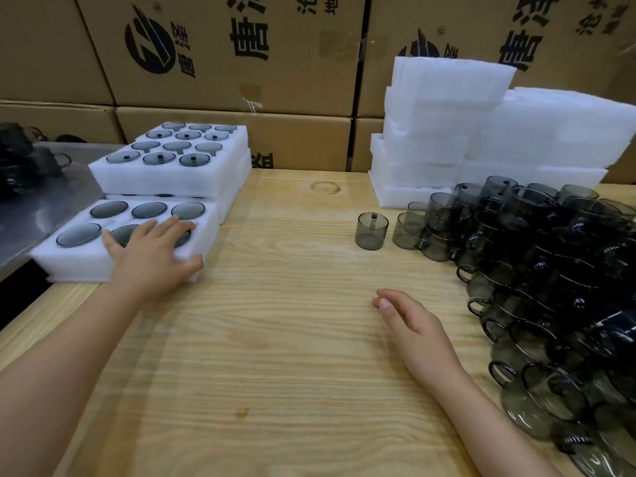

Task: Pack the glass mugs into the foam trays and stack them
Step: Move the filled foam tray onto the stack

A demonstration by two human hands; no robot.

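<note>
Where the counter (275, 339) reaches its left edge, my left grip (151, 256) lies flat and released on a foam tray (69, 266) holding six mugs (109, 208). Twelve more fill the rear tray (155, 177). Mid-counter is bare wood. My right grip (413, 325) hovers released beside the mug heap (550, 270).

The light was soft and even, bright enough to show the grain of the table (275, 339). Shadows were faint, with only a thin dark line under the arms. The white foam (447, 132) on the right was so bright that its edges nearly washed out. The dark mugs (550, 270) had small white glints. The metal sheet (44, 201) had a dull shine. The tray (86, 263) looked smeared along its near edge, by the left hand (151, 259). The boxes (241, 80) leaned and curved near the sides of the picture. The far left corner was dark and fuzzy.
</note>
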